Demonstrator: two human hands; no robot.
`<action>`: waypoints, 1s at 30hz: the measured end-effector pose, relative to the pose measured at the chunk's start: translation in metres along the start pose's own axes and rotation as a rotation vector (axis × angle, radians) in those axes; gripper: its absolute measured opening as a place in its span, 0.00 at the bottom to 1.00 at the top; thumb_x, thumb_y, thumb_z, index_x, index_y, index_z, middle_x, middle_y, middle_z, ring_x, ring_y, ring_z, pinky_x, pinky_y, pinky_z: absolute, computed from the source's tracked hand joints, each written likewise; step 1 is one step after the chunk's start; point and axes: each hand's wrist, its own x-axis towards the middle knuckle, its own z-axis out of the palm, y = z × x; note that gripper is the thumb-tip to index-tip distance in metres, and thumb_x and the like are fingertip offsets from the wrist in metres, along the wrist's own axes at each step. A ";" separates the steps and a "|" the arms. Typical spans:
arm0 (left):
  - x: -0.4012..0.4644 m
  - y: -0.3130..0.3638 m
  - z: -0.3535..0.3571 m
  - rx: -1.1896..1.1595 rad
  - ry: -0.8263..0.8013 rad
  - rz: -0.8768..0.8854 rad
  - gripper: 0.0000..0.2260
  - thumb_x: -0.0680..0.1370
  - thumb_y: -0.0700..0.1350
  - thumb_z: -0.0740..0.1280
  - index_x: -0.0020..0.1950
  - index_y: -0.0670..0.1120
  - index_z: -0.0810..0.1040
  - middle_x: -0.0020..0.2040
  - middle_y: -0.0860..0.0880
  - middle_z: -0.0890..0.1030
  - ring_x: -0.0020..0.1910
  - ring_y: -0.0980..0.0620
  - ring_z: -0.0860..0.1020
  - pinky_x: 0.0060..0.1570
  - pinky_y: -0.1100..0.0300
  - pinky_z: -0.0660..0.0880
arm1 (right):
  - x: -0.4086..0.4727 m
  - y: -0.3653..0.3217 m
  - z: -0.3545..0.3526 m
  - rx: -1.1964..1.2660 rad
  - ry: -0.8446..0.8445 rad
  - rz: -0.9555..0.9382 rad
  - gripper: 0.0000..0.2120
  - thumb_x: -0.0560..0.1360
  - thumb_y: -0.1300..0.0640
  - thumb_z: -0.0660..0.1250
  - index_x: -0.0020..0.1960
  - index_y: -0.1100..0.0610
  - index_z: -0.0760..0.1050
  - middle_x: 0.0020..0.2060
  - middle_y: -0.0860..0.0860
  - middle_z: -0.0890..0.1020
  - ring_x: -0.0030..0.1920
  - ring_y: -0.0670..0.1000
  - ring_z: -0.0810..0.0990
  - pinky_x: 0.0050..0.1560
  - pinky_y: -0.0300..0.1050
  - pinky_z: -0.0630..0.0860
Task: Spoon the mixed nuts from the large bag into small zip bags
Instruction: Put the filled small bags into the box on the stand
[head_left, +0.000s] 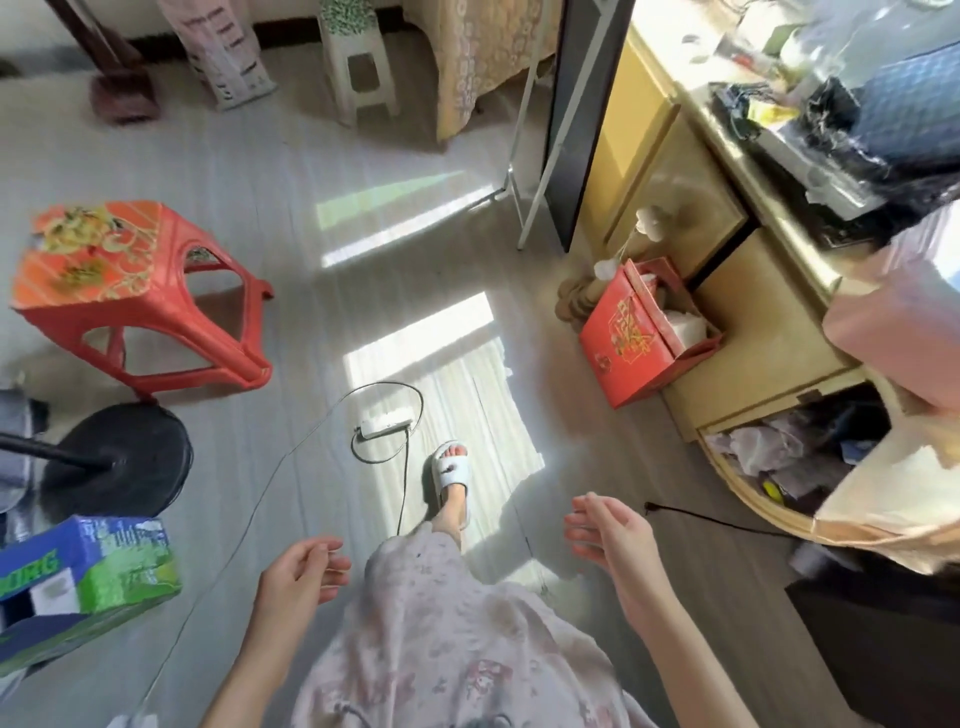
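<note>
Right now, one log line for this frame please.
left hand: empty, open | right hand: empty, open | nuts, bags, spoon: unseen | person standing, red stool ahead-left

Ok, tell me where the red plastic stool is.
In the head view the red plastic stool stands on the floor at the left, just beyond the black round stand base, well ahead of the left hand.

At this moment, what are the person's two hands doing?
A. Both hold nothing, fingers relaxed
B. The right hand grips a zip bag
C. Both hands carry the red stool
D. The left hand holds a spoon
A: the left hand and right hand hang in front of the body with loosely curled fingers and nothing in them; the red stool stands apart on the floor.
</note>
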 end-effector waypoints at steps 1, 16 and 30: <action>0.015 0.012 0.005 0.001 0.000 -0.008 0.11 0.81 0.37 0.57 0.45 0.43 0.77 0.39 0.41 0.80 0.38 0.44 0.78 0.40 0.55 0.75 | 0.014 -0.013 0.006 -0.004 0.003 0.006 0.10 0.79 0.59 0.62 0.43 0.60 0.79 0.32 0.53 0.84 0.30 0.47 0.81 0.33 0.39 0.78; 0.280 0.292 0.075 0.078 -0.149 0.189 0.12 0.81 0.38 0.57 0.43 0.47 0.78 0.35 0.50 0.82 0.32 0.54 0.80 0.34 0.65 0.74 | 0.197 -0.260 0.118 0.041 -0.021 -0.018 0.10 0.79 0.60 0.61 0.44 0.62 0.79 0.31 0.54 0.82 0.29 0.47 0.79 0.34 0.39 0.77; 0.443 0.448 0.130 -0.061 0.026 0.089 0.10 0.80 0.36 0.57 0.45 0.42 0.77 0.38 0.42 0.80 0.35 0.47 0.78 0.38 0.57 0.74 | 0.414 -0.460 0.219 -0.155 -0.188 -0.028 0.10 0.79 0.60 0.61 0.42 0.60 0.78 0.32 0.53 0.81 0.31 0.48 0.78 0.36 0.41 0.75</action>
